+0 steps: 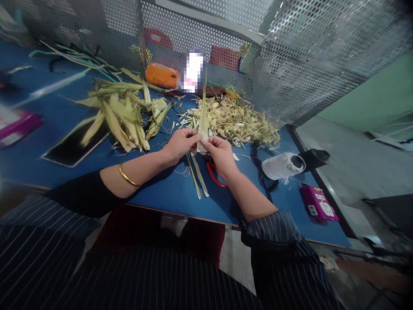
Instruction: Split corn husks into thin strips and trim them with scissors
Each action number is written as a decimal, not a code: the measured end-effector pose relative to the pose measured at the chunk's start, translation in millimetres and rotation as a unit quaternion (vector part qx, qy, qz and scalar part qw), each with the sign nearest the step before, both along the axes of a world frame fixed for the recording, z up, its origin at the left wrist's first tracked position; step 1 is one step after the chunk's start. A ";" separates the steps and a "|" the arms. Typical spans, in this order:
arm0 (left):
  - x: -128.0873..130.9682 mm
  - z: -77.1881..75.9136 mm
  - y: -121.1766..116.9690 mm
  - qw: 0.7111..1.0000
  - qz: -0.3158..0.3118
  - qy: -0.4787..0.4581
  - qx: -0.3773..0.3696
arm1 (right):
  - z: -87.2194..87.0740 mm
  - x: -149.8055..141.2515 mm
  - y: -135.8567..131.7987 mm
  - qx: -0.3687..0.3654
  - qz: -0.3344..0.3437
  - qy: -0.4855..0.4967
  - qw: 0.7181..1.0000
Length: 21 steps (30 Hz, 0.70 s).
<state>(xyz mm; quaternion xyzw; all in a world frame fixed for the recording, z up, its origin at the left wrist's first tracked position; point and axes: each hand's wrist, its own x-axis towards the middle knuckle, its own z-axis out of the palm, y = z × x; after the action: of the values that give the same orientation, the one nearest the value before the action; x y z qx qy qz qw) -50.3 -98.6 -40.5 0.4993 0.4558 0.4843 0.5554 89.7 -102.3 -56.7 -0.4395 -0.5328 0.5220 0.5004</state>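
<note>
Corn husk (202, 118) was held just beyond the two narrow strips (201, 181) nearest us on the blue table (161, 185); our left hand (182, 143) and right hand (222, 153) were clamped on its broad near end, and its tapering tip reached away from us; our fingers hid part of that end, and our right hand covered part of a red handle (211, 174), so we could not make out the rest; farther off, a husk heap (116, 118) partly hid a dark panel (69, 150); beyond, a pixelated patch (193, 71) masked something before the mesh screen (222, 26).
</note>
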 end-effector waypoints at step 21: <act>0.4 -8.7 5.5 0.993 0.034 0.060 0.100 | -1.0 -3.1 -2.9 0.039 -0.053 0.024 0.998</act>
<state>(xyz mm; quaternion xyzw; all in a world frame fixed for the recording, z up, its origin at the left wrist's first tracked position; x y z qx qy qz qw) -49.9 -93.1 -49.2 0.5648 0.4539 0.5154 0.4575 86.7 -105.2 -57.8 -0.4341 -0.5167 0.4841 0.5570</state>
